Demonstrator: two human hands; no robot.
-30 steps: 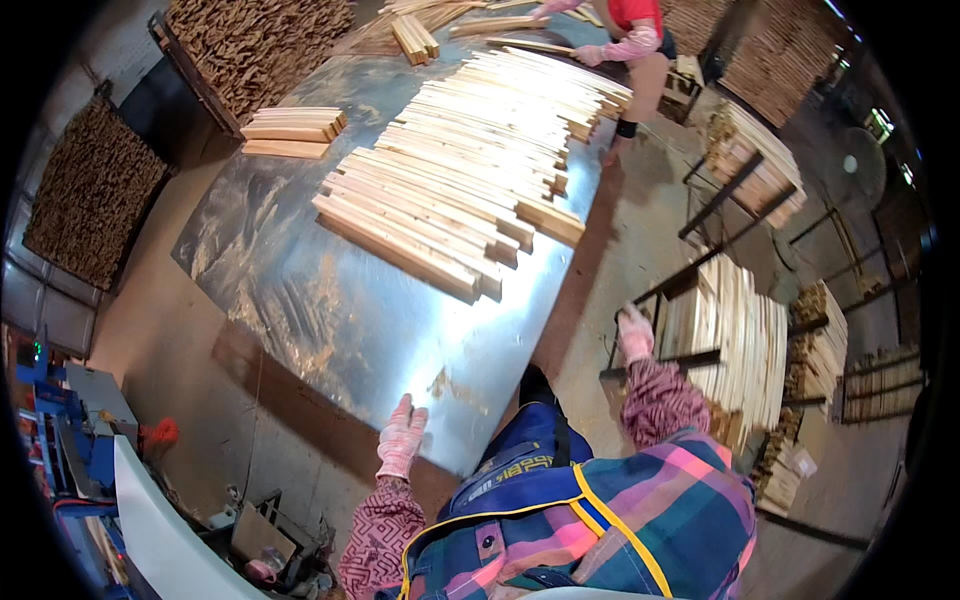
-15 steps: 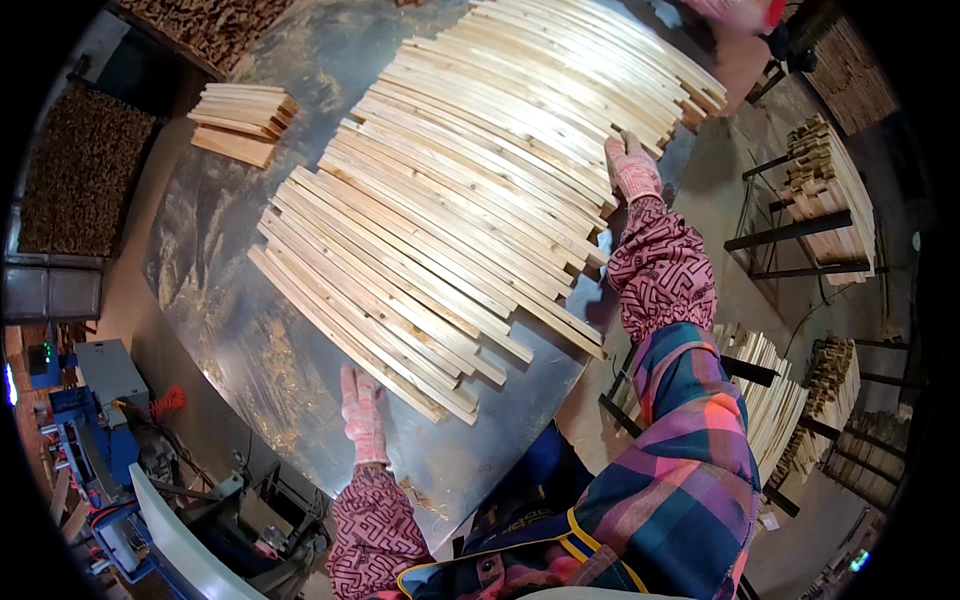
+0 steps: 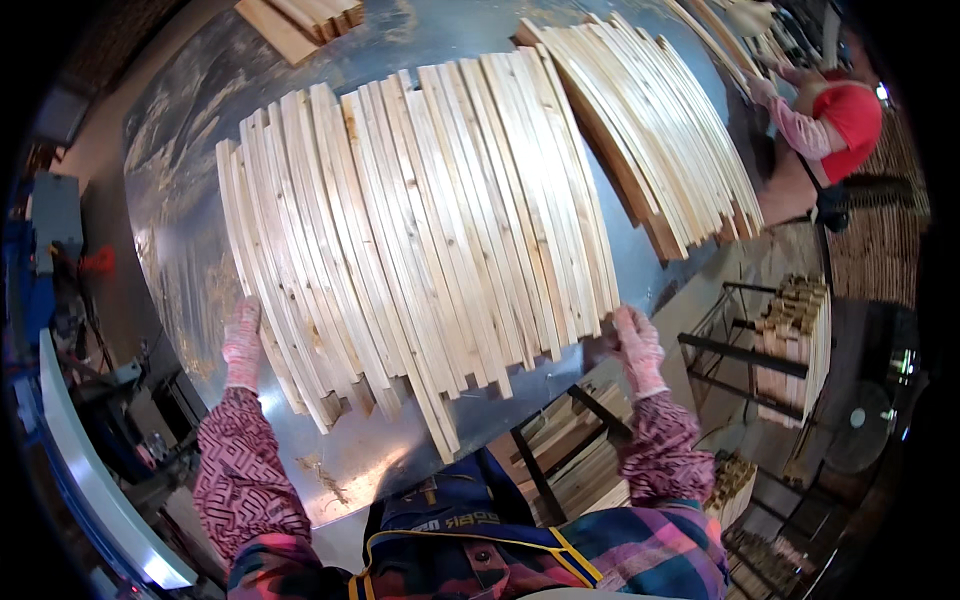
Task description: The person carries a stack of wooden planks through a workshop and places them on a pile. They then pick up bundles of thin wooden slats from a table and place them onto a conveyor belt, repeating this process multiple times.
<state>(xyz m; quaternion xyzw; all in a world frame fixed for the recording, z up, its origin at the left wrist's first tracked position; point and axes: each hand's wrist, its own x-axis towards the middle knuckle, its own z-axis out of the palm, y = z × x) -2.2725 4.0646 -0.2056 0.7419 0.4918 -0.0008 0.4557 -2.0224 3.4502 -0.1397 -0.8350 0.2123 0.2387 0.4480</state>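
A wide row of pale wooden strips (image 3: 420,230) lies side by side on the metal table (image 3: 400,30), their near ends uneven. My left hand (image 3: 243,340), in a pink-and-white knit glove, rests its extended fingers along the outer left strip. At the near right corner, my gloved right hand (image 3: 637,348) has its fingers apart against the end of the last strip. The row lies between both hands and neither grips a strip. Beyond a gap to the right is a second group of wooden strips (image 3: 650,130).
A small stack of wood pieces (image 3: 310,25) sits at the table's far left. Past the far right side, a person in red (image 3: 845,125) handles long strips. Black metal racks (image 3: 745,350) with stacked wood stand right of the table; blue machinery (image 3: 40,230) stands left.
The strips, one continuous spread before, now lie in two groups with a gap. My view has turned right, the near row sits squarer to me, and my right hand is at its near corner.
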